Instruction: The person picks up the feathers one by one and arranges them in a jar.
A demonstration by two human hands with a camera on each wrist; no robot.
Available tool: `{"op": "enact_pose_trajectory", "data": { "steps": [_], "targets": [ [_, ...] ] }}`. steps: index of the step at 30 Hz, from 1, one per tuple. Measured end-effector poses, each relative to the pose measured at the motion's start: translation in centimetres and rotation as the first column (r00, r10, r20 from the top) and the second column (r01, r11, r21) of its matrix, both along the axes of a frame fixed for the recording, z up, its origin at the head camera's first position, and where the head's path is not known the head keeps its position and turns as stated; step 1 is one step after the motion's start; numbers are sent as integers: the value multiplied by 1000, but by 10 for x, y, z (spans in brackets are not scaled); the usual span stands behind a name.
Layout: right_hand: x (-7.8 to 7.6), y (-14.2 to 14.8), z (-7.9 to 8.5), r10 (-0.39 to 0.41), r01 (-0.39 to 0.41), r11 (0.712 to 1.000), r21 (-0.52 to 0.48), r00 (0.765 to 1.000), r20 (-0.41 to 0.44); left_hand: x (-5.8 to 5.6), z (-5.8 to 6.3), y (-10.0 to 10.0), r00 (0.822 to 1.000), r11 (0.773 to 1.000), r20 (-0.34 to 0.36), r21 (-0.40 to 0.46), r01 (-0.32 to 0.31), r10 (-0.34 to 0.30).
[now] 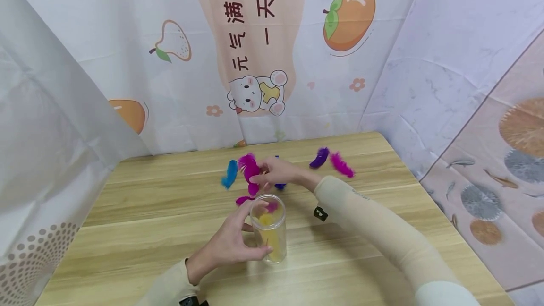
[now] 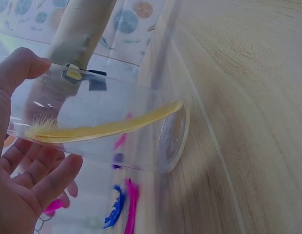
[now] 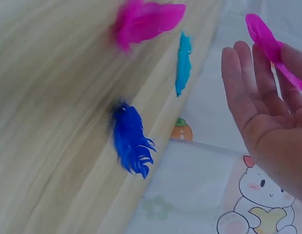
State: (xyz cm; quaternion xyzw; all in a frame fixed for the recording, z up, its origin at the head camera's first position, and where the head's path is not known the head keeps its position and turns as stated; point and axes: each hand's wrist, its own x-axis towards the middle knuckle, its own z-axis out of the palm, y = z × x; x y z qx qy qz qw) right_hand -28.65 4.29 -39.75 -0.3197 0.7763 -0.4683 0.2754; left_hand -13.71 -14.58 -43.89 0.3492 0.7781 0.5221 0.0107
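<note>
Upright on the wooden table stands a clear jar (image 1: 282,237), its round mouth facing up. My left hand (image 1: 229,239) grips it from the left, thumb on the near side and fingers around the far side. Inside it, a yellow feather (image 2: 107,130) runs along the length of the wall. Just beyond the jar, my right hand (image 1: 278,174) pinches a magenta feather (image 1: 250,170) between thumb and fingers, above the table. Another magenta feather (image 3: 153,22) lies on the wood behind the jar. A dark blue feather (image 3: 131,139) is partly hidden by my right hand in the head view.
On the table (image 1: 161,216), a light blue feather (image 1: 230,174) lies left of my right hand. Farther right are a purple feather (image 1: 319,158) and a magenta feather (image 1: 342,164). A printed curtain (image 1: 178,89) hangs along the table's back edge.
</note>
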Motion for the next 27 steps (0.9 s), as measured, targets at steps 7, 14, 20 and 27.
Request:
{"op": "enact_pose_trajectory", "data": {
  "steps": [7,14,20,27],
  "targets": [
    [2,11,12,15,-16,998,-54,1000,-15,0,-1,0,1000,1000,-8,-6,-5,5],
    [7,20,26,21,-23,995,-98,1000,-22,-1,0,0,1000,1000,-6,-2,-3,3],
    [13,26,37,-8,7,996,-85,1000,-15,-1,0,-1,1000,1000,-8,7,4,-4],
    [24,39,56,4,-16,997,-82,990,-140,-2,-2,-2,1000,1000,7,22,19,-20]
  ]
}}
